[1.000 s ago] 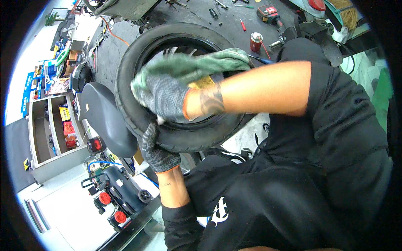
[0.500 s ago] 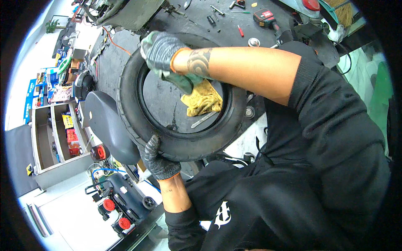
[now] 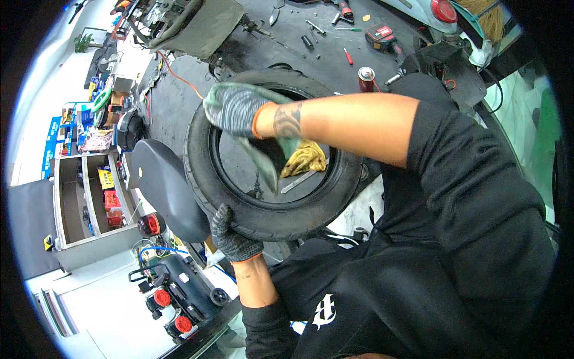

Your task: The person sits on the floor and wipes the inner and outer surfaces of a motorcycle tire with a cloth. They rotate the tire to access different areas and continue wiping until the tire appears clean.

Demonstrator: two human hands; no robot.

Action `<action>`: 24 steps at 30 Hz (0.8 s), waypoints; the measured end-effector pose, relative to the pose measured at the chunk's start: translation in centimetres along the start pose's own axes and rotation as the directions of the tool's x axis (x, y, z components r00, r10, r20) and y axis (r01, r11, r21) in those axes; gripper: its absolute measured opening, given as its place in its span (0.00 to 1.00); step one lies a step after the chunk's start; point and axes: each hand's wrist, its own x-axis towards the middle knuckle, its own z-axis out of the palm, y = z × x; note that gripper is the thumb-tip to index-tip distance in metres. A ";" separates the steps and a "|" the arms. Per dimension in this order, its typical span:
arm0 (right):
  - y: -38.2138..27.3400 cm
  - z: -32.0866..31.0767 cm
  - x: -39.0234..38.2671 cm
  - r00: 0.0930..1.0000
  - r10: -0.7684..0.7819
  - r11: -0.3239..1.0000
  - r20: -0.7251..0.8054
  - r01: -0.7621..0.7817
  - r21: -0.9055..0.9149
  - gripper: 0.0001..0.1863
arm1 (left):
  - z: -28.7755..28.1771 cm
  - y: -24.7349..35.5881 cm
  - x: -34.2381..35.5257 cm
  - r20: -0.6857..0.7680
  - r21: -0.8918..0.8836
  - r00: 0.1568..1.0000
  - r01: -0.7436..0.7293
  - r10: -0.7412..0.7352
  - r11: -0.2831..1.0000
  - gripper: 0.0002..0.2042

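A black tyre (image 3: 311, 215) lies flat before me, with a dark worktop visible through its opening. My left hand (image 3: 232, 236), in a grey knit glove, grips its lower left side, fingers curled over the sidewall. My gloved right hand (image 3: 236, 110) is closed on a green cloth (image 3: 269, 167) at the upper left of the tyre; the cloth hangs down across the opening. A crumpled yellow cloth (image 3: 305, 160) and a flat metal bar (image 3: 297, 182) lie inside the ring.
Beyond the tyre are a red spray can (image 3: 366, 81), a screwdriver (image 3: 348, 56), a power tool (image 3: 381, 37), small parts and a metal frame (image 3: 185, 27). A black seat (image 3: 164, 191), shelving (image 3: 76, 203) and an air compressor (image 3: 179, 287) are at left.
My right hand went from the middle of the ring to its upper left, then slightly lower, the green cloth moving with it and uncovering the yellow cloth. My left hand stays on the tyre.
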 end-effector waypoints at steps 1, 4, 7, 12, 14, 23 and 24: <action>0.3 1.3 -0.1 0.996 -0.061 0.998 -0.064 0.061 0.004 0.14 | 0.0 -0.2 0.1 0.126 -0.046 0.991 0.043 -0.037 0.998 0.25; -0.7 4.5 -1.5 0.977 -0.211 0.957 -0.016 0.203 -0.205 0.17 | -0.3 -0.6 0.5 -0.017 0.044 1.000 0.024 -0.023 0.999 0.26; -4.6 5.0 -3.8 0.901 -0.430 0.900 -0.052 0.423 -0.108 0.18 | -0.9 -0.4 1.0 0.085 0.032 0.996 -0.001 -0.002 0.999 0.25; -8.4 1.1 -8.4 0.924 -0.354 0.808 0.146 0.223 0.545 0.12 | -1.7 0.9 1.4 0.101 -0.072 0.992 0.076 -0.069 0.994 0.24; -8.5 -0.4 -9.7 0.790 -0.526 0.790 0.314 0.317 0.525 0.12 | -1.8 1.2 1.3 -0.042 -0.038 0.998 0.036 -0.038 0.999 0.23; -7.6 -1.1 -11.2 0.908 -0.278 0.673 0.314 -0.049 0.738 0.10 | -1.1 1.6 0.8 0.036 0.005 0.999 -0.017 0.017 1.000 0.25; -7.6 -0.4 -9.8 0.917 -0.392 0.744 0.078 0.266 0.613 0.12 | -1.2 1.6 0.8 0.032 0.004 0.999 0.010 -0.011 1.000 0.26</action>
